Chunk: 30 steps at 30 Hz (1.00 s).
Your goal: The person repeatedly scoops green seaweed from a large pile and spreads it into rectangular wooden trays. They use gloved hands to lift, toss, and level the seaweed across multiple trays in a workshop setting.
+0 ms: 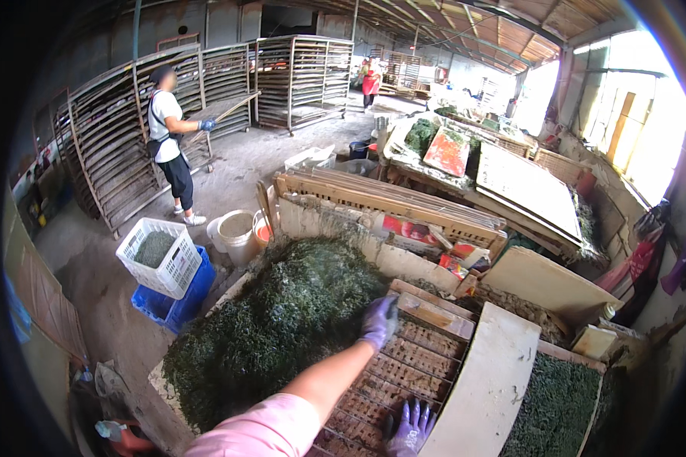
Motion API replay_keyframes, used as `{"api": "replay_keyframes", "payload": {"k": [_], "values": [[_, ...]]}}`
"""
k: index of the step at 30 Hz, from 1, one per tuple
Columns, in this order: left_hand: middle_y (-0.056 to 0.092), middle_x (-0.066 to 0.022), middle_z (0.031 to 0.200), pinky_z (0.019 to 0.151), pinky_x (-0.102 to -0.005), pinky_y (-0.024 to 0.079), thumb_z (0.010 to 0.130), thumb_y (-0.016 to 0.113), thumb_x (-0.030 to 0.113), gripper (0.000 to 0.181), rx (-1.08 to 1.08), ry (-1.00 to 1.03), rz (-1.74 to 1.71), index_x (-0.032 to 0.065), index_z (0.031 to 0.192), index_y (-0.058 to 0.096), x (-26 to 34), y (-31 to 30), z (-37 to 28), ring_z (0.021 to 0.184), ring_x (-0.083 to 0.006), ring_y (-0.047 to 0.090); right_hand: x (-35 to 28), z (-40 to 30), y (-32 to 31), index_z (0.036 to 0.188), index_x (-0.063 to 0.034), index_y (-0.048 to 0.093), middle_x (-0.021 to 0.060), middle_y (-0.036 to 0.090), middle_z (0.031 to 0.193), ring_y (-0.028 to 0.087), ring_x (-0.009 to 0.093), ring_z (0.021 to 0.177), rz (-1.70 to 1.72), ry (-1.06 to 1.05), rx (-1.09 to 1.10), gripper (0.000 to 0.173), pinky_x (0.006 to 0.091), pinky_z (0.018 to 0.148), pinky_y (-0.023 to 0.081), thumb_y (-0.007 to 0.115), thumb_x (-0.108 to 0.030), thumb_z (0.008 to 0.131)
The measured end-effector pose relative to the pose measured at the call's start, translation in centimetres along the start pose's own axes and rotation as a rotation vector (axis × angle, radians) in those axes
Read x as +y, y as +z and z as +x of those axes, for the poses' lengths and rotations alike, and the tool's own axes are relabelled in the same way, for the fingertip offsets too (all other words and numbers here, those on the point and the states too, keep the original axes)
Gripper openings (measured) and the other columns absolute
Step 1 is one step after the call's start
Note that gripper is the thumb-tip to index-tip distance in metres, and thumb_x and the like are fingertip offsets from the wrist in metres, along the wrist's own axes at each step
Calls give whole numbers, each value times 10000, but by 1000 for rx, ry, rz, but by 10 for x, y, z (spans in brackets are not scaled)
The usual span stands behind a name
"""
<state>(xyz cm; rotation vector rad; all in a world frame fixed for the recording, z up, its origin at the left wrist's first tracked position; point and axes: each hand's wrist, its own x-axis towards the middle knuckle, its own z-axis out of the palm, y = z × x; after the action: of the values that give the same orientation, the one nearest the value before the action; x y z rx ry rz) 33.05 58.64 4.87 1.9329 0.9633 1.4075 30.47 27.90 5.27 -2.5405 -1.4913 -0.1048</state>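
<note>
My left hand (379,322), in a purple glove, reaches to the far left corner of a slatted wooden frame (417,347), beside a wooden block (436,313). Its fingers are blurred; whether they grip the frame cannot be told. My right hand (413,429), also in a purple glove, is near the bottom edge with fingers spread, over the slats and beside a pale board (489,371). A large heap of wet, dark green plant material (286,308) lies left of the frame. More green material (551,400) fills a shallow wooden-edged tray at the right.
A white plastic crate (180,263) stands on a blue crate (197,294), near buckets (237,231). A person (166,131) holds a flat screen by wheeled racks (108,148); another person in red (371,83) is farther back. Stacked wooden frames (389,197) lie beyond the heap.
</note>
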Motion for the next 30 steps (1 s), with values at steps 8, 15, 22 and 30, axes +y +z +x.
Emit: {"api": "replay_keyframes", "payload": {"k": [8, 15, 22, 30], "values": [[461, -194, 1356, 1072, -433, 332, 831, 667, 328, 635, -414, 40, 413, 8, 1332, 443, 47, -245, -275, 1253, -362, 426, 6, -4, 12, 1309, -102, 515, 137, 419, 1438, 313, 396, 1354, 153, 69, 73, 542, 526, 1132, 150, 502, -411, 863], [421, -214, 1349, 1014, -440, 392, 818, 668, 348, 636, -449, -45, 426, -14, 1298, 458, 63, -294, -346, 1195, -387, 455, 6, -3, 17, 1347, -162, 478, 109, 426, 1436, 322, 356, 1360, 47, 70, 31, 606, 490, 1151, 145, 604, -373, 793], [420, -193, 1346, 998, -433, 399, 860, 620, 318, 550, -522, -81, 255, 26, 1297, 457, 60, -309, -331, 1205, -373, 436, -137, 33, -8, 1303, 2, 489, 228, 482, 1340, 382, 385, 1287, 656, -60, 200, 614, 434, 1098, 274, 663, -358, 836], [628, -144, 1113, 916, -398, 475, 861, 619, 271, 337, -715, -223, 83, 104, 1154, 607, -16, -477, -348, 1048, -306, 589, -351, 11, 76, 1471, -115, 238, 253, 305, 1460, 353, 427, 1307, 31, -438, 0, 847, 469, 1062, 334, 663, -250, 751]]}}
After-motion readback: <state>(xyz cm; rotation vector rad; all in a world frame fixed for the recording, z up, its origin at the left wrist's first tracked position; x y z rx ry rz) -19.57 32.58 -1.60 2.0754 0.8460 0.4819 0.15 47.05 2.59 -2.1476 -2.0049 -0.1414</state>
